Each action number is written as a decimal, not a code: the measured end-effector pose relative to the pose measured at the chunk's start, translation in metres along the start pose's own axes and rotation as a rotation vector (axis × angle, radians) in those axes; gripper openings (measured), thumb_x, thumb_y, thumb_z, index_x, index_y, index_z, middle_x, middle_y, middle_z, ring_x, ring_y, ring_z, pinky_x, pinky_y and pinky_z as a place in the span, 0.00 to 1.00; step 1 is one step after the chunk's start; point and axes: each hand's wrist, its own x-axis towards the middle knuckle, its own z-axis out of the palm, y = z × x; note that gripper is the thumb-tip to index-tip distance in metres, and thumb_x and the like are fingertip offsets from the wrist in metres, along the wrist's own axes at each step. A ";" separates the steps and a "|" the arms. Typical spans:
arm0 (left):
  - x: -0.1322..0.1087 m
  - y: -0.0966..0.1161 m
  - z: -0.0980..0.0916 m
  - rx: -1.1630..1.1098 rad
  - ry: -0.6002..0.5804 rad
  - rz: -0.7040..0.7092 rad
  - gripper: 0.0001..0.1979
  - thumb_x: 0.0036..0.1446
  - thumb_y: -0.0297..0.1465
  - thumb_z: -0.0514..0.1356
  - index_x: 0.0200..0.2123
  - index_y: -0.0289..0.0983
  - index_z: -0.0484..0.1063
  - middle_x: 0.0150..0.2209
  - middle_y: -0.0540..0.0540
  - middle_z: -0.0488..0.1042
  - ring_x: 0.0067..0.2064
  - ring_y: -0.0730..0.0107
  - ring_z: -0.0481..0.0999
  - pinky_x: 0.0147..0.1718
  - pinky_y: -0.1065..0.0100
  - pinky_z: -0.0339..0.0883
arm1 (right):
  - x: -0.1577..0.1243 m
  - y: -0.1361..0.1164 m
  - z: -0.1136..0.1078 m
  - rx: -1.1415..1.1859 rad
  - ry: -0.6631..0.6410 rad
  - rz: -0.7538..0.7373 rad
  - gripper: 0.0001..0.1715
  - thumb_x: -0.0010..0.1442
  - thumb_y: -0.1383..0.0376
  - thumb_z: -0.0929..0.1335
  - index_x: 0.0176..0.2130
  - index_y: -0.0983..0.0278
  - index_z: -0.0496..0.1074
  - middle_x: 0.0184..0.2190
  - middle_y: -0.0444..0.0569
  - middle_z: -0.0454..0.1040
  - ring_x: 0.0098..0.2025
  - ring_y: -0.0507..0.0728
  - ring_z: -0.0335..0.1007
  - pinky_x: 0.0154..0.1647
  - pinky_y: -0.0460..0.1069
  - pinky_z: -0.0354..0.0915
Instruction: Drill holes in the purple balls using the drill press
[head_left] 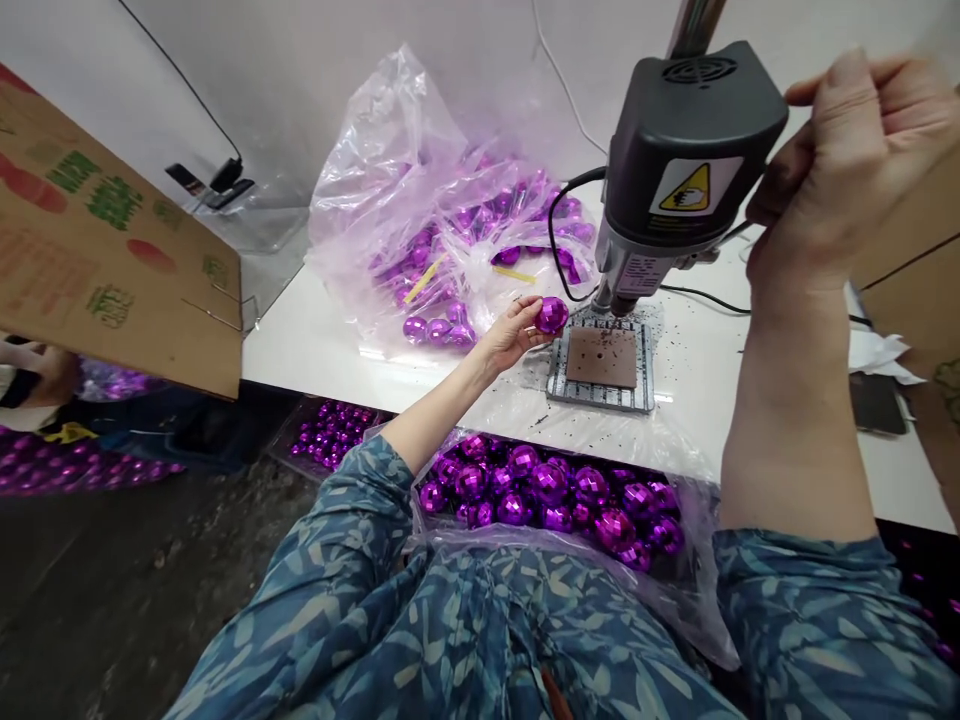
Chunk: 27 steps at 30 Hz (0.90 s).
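Observation:
My left hand [517,335] pinches a shiny purple mirror-faceted bauble [552,315] just left of the drill press base [600,395]. On that slotted metal base lies a brown board [601,357] with a small hole and dark shavings. The drill press [694,150] has a black head bearing a yellow warning label, its chuck [622,298] above the board. At the head's right side, my right hand [847,170] is closed around the feed lever, of which only a thin rod shows. Below the table edge, a plastic-lined container of purple baubles [549,483] sits against my body.
A clear plastic bag [397,170] of purple baubles lies at the back of the white table [465,385]. A cardboard box [112,240] stands at left, with another person's hand [45,375] below it. A phone-like dark object [876,404] lies at right. Black cables run behind the press.

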 end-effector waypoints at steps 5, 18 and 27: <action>0.014 -0.028 0.006 0.119 -0.013 0.016 0.09 0.68 0.29 0.67 0.50 0.36 0.77 0.46 0.45 0.85 0.46 0.70 0.85 0.58 0.62 0.76 | 0.003 0.002 0.002 -0.079 0.044 -0.015 0.15 0.70 0.64 0.61 0.30 0.65 0.60 0.16 0.38 0.48 0.16 0.42 0.47 0.21 0.45 0.45; 0.025 -0.070 0.020 0.542 -0.114 0.250 0.24 0.62 0.39 0.74 0.56 0.36 0.74 0.53 0.38 0.85 0.58 0.58 0.84 0.60 0.59 0.74 | -0.002 -0.007 0.004 -0.134 0.047 -0.007 0.16 0.71 0.65 0.59 0.30 0.65 0.58 0.18 0.38 0.47 0.18 0.41 0.49 0.23 0.42 0.50; 0.027 -0.078 0.025 0.694 -0.179 0.343 0.21 0.62 0.35 0.73 0.54 0.37 0.74 0.56 0.37 0.83 0.59 0.55 0.82 0.63 0.53 0.72 | -0.003 -0.001 0.004 -0.071 0.046 -0.032 0.14 0.70 0.66 0.61 0.31 0.67 0.60 0.17 0.37 0.46 0.18 0.39 0.48 0.24 0.40 0.48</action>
